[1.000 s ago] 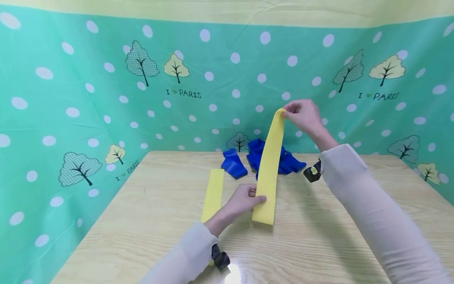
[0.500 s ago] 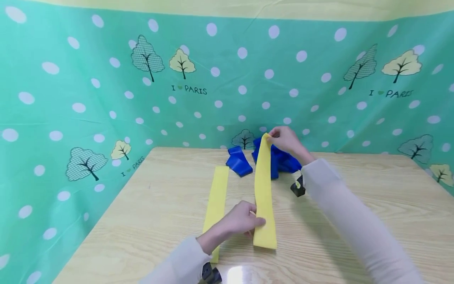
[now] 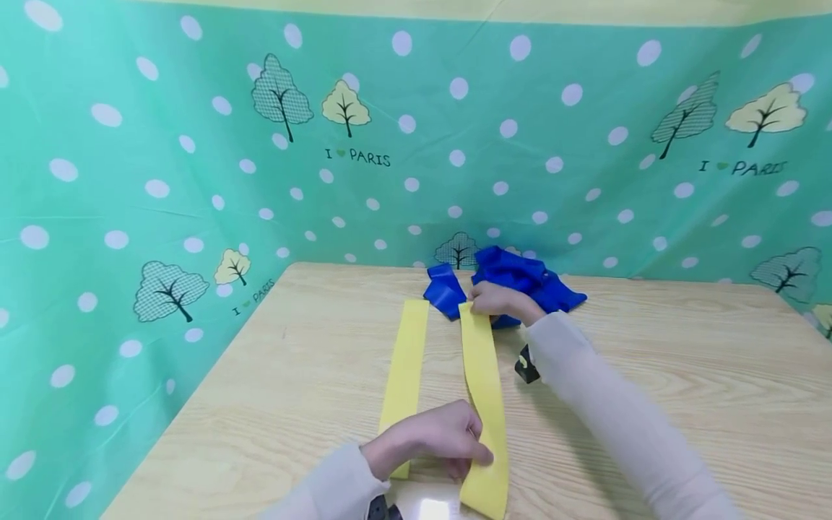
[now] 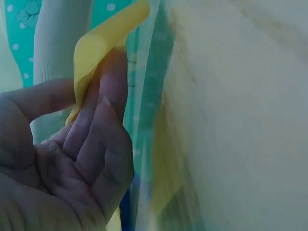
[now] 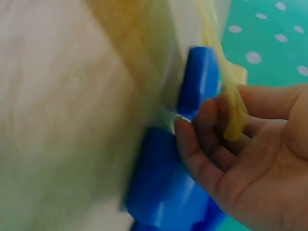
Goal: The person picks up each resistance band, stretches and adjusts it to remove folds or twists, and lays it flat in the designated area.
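Observation:
My left hand [image 3: 451, 432] pinches the near part of a flat yellow band [image 3: 484, 375], thumb on top and fingers beneath. At the band's far end, my right hand [image 3: 500, 300] grips it between thumb and fingers. The band stretches lengthwise between both hands, low over the table and slightly bowed. In the left wrist view the pinched yellow band [image 4: 91, 53] curves over the fingers. The right wrist view shows the band [image 5: 233, 106] edge-on in the grasp. To its left a second yellow band [image 3: 406, 361] lies flat, its near part partly covered by the left forearm.
A crumpled heap of blue bands [image 3: 520, 274] lies at the table's back edge, just behind the right hand. A smaller folded blue piece [image 3: 444, 291] sits left of it. Behind the wooden table [image 3: 312, 361] hangs a green dotted cloth [image 3: 364, 231].
Both hands have lowered the yellow band toward the table and drawn it nearer. The right hand has come down from in front of the cloth to the blue heap. The second band stays put.

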Available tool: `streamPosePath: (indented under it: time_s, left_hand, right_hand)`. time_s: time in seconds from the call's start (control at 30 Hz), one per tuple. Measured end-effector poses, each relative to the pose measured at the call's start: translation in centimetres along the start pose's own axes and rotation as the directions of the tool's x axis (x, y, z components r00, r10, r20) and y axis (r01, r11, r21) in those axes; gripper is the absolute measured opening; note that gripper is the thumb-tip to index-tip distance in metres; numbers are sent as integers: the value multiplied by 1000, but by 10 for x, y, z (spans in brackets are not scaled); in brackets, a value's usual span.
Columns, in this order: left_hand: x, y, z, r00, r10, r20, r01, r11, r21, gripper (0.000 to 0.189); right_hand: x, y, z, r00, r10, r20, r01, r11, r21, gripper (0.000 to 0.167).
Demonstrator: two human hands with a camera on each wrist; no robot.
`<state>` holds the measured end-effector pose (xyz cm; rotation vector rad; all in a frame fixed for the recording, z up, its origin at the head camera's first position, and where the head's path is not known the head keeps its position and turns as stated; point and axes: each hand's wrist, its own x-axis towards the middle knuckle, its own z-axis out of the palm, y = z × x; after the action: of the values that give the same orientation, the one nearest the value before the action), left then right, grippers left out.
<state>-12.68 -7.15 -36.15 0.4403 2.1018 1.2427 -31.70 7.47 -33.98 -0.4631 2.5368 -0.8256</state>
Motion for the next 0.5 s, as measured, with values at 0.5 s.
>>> streamPosePath:
  time_s: [0.5]
  left_hand:
    - [4, -13, -14, 988, -110, -104, 110, 994, -7, 38]
  right_hand:
    - [28, -2, 14, 978, -140, -155, 126, 987, -99, 17]
